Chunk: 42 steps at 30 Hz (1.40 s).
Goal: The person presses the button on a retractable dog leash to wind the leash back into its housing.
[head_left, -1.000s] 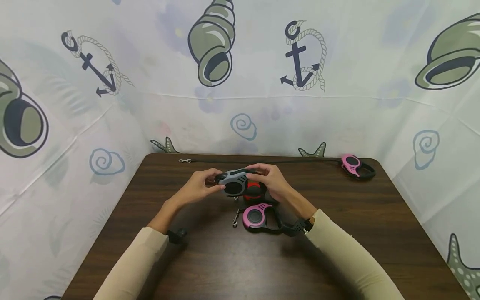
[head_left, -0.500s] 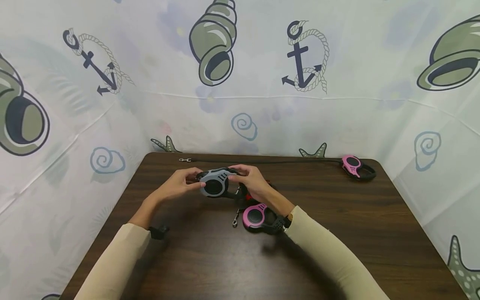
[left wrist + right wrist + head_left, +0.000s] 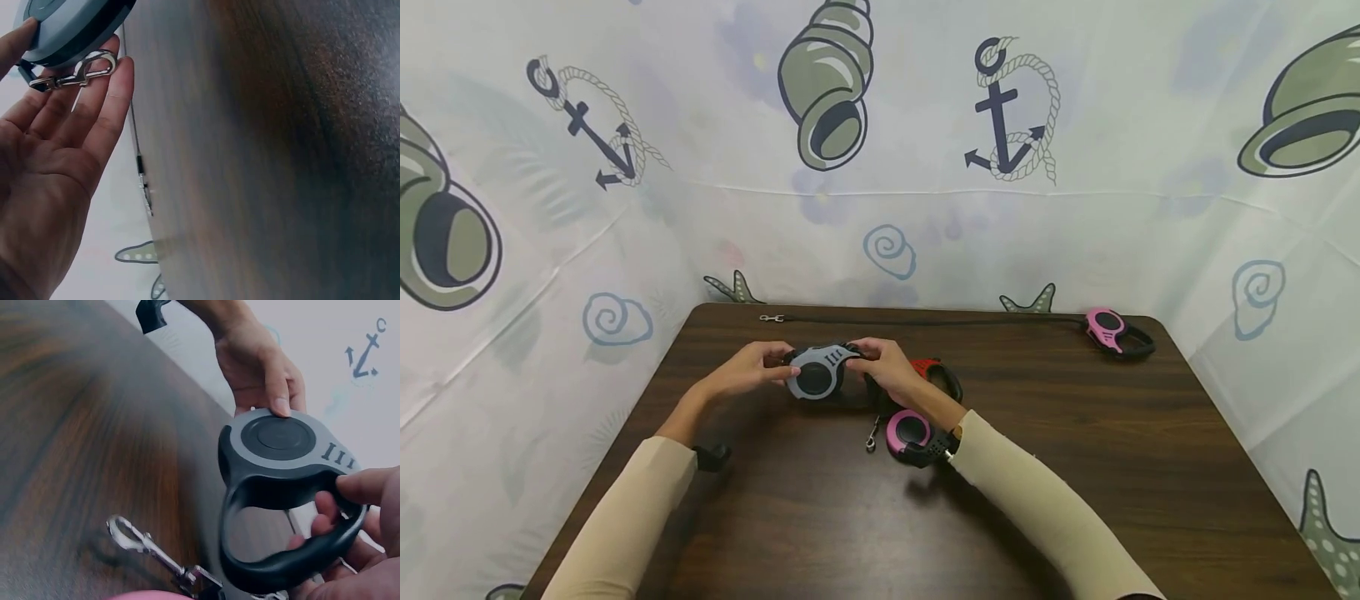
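Both hands hold a grey and black retractable dog leash point(image 3: 814, 377) over the left-centre of the table. The left hand point(image 3: 748, 370) pinches its round end, thumb on the face and fingers behind. In the left wrist view the leash's metal snap hook point(image 3: 94, 69) lies across those fingers. My right hand point(image 3: 886, 368) grips the black loop handle point(image 3: 269, 565), with fingertips showing through the opening in the right wrist view. Close by the right hand lies a red leash point(image 3: 927, 367), partly hidden behind it. A pink leash point(image 3: 908, 431) lies under the right wrist, its snap hook point(image 3: 871, 442) pointing left.
Another pink leash point(image 3: 1107, 327) lies at the back right corner. Its black cord point(image 3: 925, 322) runs along the table's back edge to a snap hook point(image 3: 772, 317). Patterned cloth point(image 3: 910, 142) hangs behind the dark wooden table point(image 3: 820, 517).
Both hands have carried the grey leash to the left, away from above the red leash, which now shows at the right hand's side. The other leashes have stayed put.
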Available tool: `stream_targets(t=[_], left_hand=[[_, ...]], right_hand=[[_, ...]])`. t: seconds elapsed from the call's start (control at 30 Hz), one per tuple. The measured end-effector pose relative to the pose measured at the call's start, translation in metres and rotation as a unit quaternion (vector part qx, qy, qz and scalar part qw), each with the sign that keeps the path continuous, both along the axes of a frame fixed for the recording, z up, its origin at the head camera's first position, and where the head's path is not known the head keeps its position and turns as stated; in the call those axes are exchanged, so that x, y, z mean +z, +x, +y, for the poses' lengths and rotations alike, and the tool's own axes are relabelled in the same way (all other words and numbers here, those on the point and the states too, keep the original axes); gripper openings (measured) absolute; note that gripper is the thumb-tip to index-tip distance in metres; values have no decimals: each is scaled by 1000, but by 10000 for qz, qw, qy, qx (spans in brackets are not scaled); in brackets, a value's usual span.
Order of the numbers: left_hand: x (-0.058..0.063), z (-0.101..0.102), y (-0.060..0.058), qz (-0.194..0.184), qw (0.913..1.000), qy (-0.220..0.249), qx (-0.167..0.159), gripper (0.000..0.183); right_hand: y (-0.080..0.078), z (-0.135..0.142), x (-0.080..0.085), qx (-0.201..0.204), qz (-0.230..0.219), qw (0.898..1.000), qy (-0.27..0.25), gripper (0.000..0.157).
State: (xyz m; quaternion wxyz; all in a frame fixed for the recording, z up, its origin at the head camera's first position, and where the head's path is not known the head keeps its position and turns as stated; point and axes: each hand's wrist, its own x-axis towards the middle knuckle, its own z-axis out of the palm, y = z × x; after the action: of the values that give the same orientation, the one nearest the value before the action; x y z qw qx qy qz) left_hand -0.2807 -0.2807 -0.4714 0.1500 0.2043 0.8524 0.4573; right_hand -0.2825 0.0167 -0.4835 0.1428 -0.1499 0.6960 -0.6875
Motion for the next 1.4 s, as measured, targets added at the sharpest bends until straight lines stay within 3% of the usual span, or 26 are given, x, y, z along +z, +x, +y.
stream_targets(t=[0.13,0.23,0.43,0.6,0.73,0.97,1.23,1.4], left_hand=[[-4,-3,-4,-176,9998,-36,4,36],[-6,-5,-7,-271,9996,-73,18,43],[-10,-8,-11,-516,9986,28,127,62],[-16,-8,-14,-606,9979,18,248,56],[-20,-10,-17,-571,9979,-117,288,46],[-22,-10,-20,-284,9983,-471,191,38],[-26,-2,-20,-66,9971,-720,229,46],[-28,0,-22,152,9965,-805,161,33]], right_hand=[[-3,0,-4,59,403,9967,704,32],[-3,0,-1,72,846,9881,1286,34],[-6,0,3,135,1724,9577,2302,36],[-10,1,4,236,2131,9327,2900,46],[-13,0,0,287,2317,9190,3177,51],[-17,1,-7,370,2529,9044,3417,51],[-17,0,-8,234,2850,8615,4195,52],[-15,-3,-7,204,2759,8574,4341,51]])
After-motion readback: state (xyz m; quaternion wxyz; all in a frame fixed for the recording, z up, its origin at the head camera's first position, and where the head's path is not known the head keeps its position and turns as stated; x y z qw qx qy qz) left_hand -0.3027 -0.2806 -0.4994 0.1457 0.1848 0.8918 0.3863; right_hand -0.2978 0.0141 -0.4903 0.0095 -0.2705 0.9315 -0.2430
